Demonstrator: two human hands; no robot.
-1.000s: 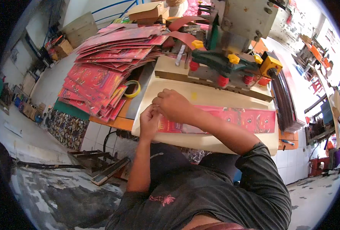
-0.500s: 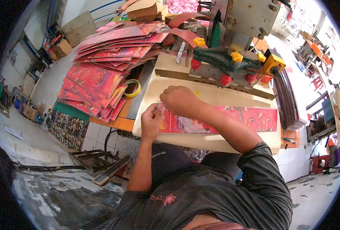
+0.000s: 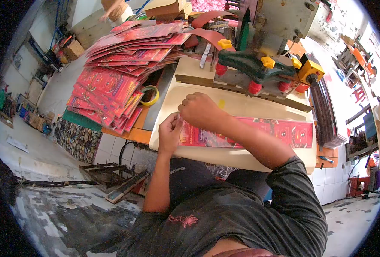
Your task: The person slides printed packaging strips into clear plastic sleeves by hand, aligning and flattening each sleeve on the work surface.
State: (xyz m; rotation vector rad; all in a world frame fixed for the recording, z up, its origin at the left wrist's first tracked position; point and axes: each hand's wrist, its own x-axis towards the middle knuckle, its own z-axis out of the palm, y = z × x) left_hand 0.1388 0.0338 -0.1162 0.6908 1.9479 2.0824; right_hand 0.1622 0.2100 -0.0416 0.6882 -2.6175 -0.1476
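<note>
A long red printed sheet in clear plastic lies on the cream work surface in front of me. At its left end my left hand has its fingers closed on the clear plastic edge. My right hand is closed just above and to the right, touching or nearly touching the left fingertips. What the right fingers hold, if anything, is hidden behind the hand. My right forearm crosses over the middle of the sheet.
A press with red and yellow knobs stands behind the work surface. Piled red printed sheets and a yellow tape roll are at the left. A stack of dark-edged sheets stands at the right. Another person is at the top left.
My right hand has shifted slightly right and my left hand has moved with it, staying by the sheet's left end. Another person has come into view at the top left.
</note>
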